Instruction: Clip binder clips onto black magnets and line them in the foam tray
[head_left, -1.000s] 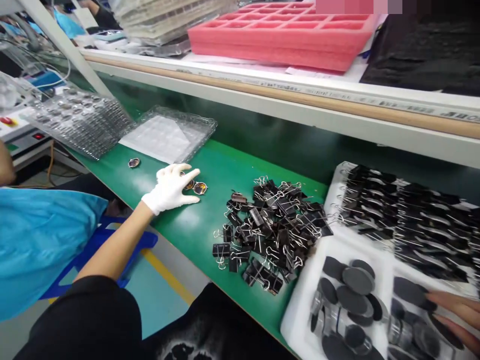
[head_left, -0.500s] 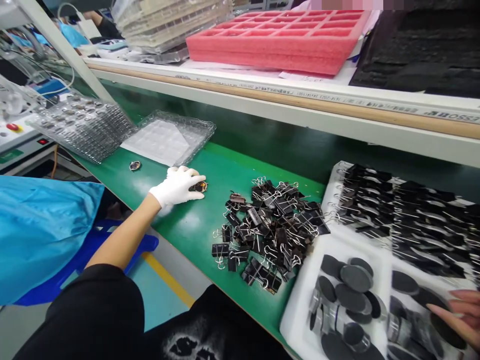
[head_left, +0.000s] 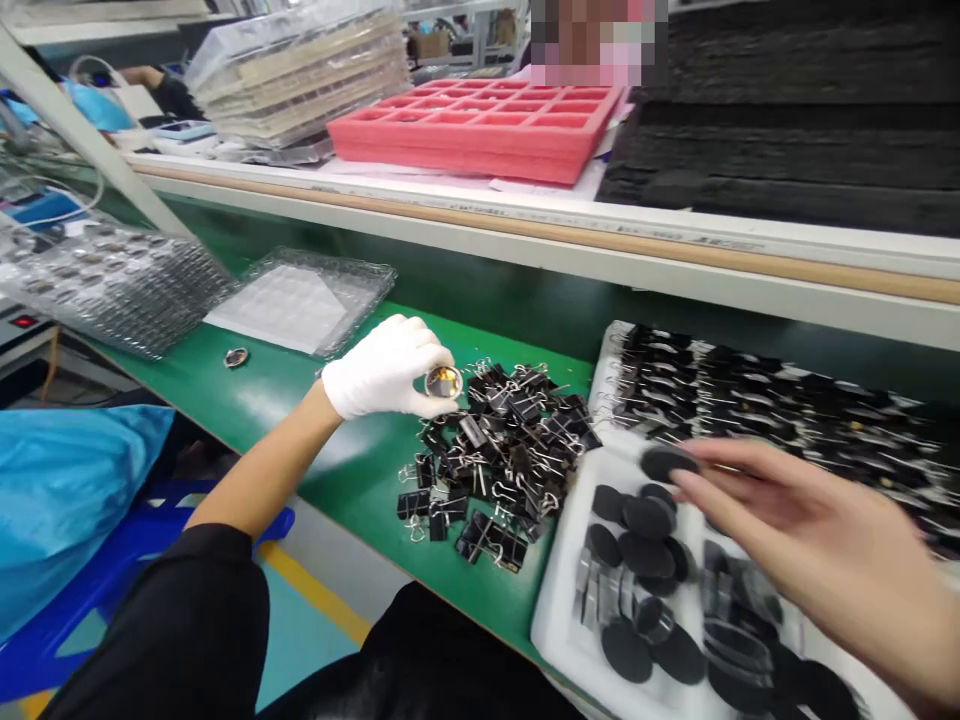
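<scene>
In a white glove, my left hand [head_left: 394, 370] pinches a small round part [head_left: 442, 382] with a shiny rim and a dark and yellow face, held above the green bench. My bare right hand [head_left: 817, 530] grips a black round disc [head_left: 666, 464] between thumb and fingers, over a white foam tray [head_left: 551, 610]. Black discs [head_left: 649, 515] and clear-sided round pieces [head_left: 600, 590] lie in the tray's compartments. Between the hands spreads a heap of black binder clips [head_left: 517, 440]. A similar round part [head_left: 235, 357] rests on the bench at left.
Clear plastic trays [head_left: 300, 300] and a tray stack [head_left: 127, 290] stand at left. Behind the foam tray are rows of clipped black pieces [head_left: 735, 390]. A shelf [head_left: 420, 215] crosses above, bearing a pink foam tray [head_left: 465, 150] and black foam sheets [head_left: 787, 130].
My left hand has lifted the round part off the bench and moved right toward the clips. My right hand has come up and left out of the tray, with a black disc.
</scene>
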